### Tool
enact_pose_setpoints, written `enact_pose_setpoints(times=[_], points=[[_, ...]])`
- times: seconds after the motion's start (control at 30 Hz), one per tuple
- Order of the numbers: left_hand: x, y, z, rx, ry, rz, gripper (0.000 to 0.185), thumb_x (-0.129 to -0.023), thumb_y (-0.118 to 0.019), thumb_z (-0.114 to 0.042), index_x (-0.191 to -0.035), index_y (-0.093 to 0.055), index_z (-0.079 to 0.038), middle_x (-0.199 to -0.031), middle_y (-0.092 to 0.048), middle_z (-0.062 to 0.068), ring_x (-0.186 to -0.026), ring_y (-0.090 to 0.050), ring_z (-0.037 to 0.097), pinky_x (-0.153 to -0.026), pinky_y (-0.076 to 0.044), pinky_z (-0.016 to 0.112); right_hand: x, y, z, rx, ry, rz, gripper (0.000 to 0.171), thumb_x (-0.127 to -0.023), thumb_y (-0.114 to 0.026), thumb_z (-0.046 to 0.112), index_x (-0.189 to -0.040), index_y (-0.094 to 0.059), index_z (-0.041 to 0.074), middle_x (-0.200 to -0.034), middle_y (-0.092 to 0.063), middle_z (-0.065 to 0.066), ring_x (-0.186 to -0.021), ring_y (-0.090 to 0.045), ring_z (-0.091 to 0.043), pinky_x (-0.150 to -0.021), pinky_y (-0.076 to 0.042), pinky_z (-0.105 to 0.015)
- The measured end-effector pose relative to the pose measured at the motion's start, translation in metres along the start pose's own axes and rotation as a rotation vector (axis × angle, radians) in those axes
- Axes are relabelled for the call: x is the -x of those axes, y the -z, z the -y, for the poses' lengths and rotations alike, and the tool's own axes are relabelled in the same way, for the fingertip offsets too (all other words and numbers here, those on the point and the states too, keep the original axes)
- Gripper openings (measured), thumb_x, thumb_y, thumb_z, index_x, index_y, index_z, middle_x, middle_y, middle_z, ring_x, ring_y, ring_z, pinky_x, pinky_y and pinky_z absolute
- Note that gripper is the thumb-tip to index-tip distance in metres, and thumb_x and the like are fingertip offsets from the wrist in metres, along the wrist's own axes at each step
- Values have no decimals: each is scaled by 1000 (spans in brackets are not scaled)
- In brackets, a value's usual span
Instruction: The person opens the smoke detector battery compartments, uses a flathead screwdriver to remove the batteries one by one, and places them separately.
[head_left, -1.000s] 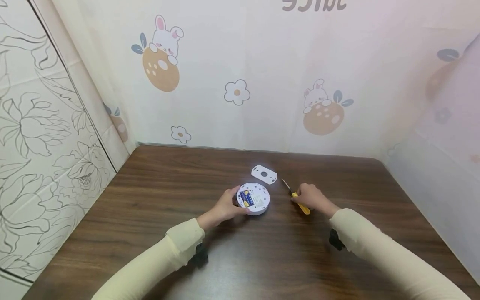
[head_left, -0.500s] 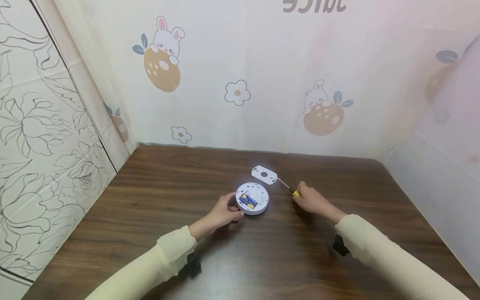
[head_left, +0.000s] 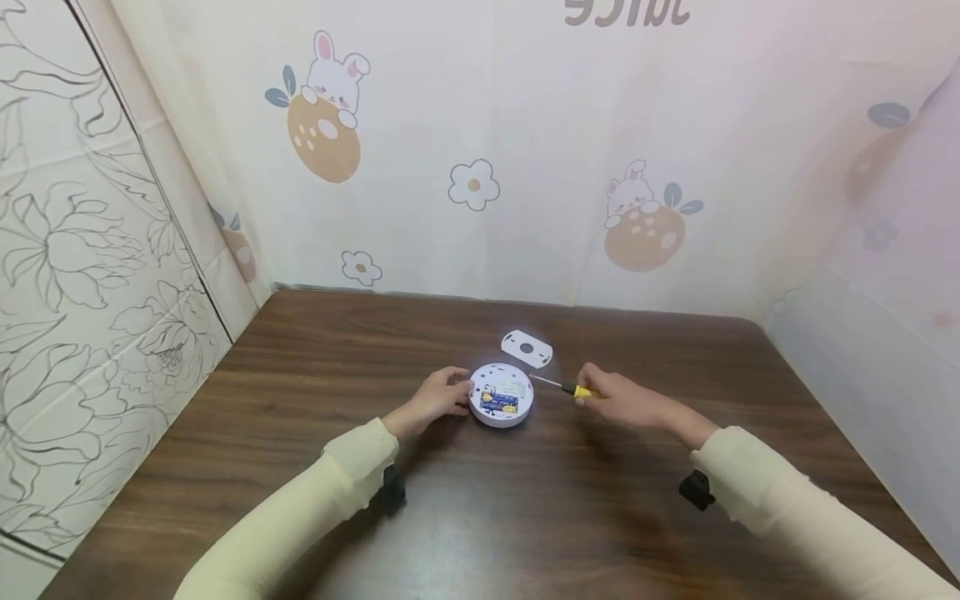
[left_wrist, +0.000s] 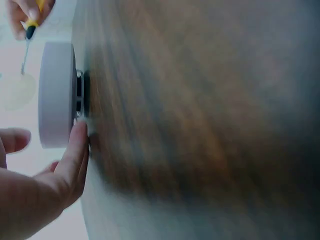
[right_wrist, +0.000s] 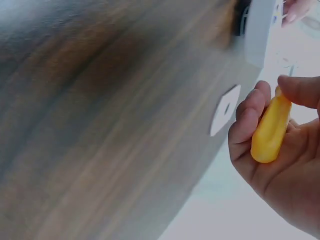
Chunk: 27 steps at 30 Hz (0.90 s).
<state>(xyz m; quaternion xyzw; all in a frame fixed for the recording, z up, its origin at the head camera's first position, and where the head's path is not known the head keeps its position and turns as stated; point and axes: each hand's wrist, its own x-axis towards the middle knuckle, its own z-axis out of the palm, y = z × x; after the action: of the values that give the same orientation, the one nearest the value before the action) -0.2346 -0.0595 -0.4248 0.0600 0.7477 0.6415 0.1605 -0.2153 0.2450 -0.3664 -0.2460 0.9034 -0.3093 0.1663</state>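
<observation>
A round white device (head_left: 501,398) lies on the brown wooden table (head_left: 480,517), its open back showing a yellow and blue battery. My left hand (head_left: 438,397) grips its left rim with thumb and fingers; the left wrist view shows the device (left_wrist: 56,94) side-on with my fingers (left_wrist: 75,155) at its edge. My right hand (head_left: 624,400) holds a yellow-handled screwdriver (head_left: 579,390), whose thin shaft points left to the device's upper right edge. In the right wrist view the yellow handle (right_wrist: 271,127) lies in my curled fingers.
A flat white cover plate (head_left: 527,348) with a dark centre hole lies just behind the device; it shows as a plate (right_wrist: 224,110) in the right wrist view. Patterned fabric walls (head_left: 480,167) close the table in at back, left and right.
My right hand lifted the screwdriver off the table and swung its tip left to the device's rim. My left hand shifted up along the device's left side, and the device turned slightly.
</observation>
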Motion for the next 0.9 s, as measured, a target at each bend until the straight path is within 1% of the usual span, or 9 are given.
enact_pose_setpoints(times=[0.1,0.2,0.27,0.33,0.47,0.63,0.73,0.9], points=[[-5,-1,0,29,22,39,45,-98,-52,-8,-138,-39,8,-120,-54,27,-92,-62,26,-77,-58,38,-2,3,7,45,13,5,13,-98,-54,15,-103,-44,9,-73,-44,-2,-62,-42,-16,-50,-39,-26],[-7,-3,0,32,35,59,48,-97,-54,-7,-141,-40,2,-126,-51,24,-92,-60,23,-76,-58,39,-3,5,14,109,-5,12,12,-97,-56,18,-101,-46,11,-71,-45,-1,-62,-44,-16,-50,-40,-27],[-8,-5,0,22,43,54,48,-96,-55,-6,-142,-42,-1,-128,-50,22,-92,-60,22,-76,-58,38,-4,7,19,164,-11,23,13,-96,-58,19,-100,-47,13,-70,-46,-1,-62,-45,-15,-51,-41,-28],[-10,-7,2,28,48,48,48,-96,-56,-5,-141,-43,-1,-127,-51,21,-91,-60,21,-76,-58,38,-5,9,24,225,-8,33,12,-96,-59,20,-99,-48,14,-70,-47,0,-62,-47,-15,-51,-42,-28],[-11,-10,3,45,50,27,48,-95,-57,-2,-140,-44,0,-126,-52,21,-90,-60,21,-74,-59,38,-7,12,34,346,27,38,11,-94,-61,19,-98,-52,14,-74,-51,2,-65,-48,-14,-54,-44,-27],[-11,-13,3,88,45,7,46,-93,-58,1,-137,-46,2,-116,-56,22,-84,-61,20,-70,-60,37,-12,13,45,459,38,33,10,-90,-66,17,-94,-57,13,-76,-54,5,-66,-50,-13,-57,-46,-27],[-10,-14,3,121,60,11,46,-91,-60,2,-136,-48,2,-108,-57,20,-80,-61,19,-67,-60,36,-16,13,51,504,40,34,9,-88,-67,15,-91,-59,13,-74,-55,5,-64,-51,-13,-56,-47,-27],[-9,-13,0,142,87,17,46,-90,-62,2,-135,-49,1,-105,-57,19,-78,-62,20,-66,-60,36,-21,17,61,570,29,48,5,-86,-68,14,-89,-63,15,-77,-60,6,-64,-53,-11,-57,-50,-28]])
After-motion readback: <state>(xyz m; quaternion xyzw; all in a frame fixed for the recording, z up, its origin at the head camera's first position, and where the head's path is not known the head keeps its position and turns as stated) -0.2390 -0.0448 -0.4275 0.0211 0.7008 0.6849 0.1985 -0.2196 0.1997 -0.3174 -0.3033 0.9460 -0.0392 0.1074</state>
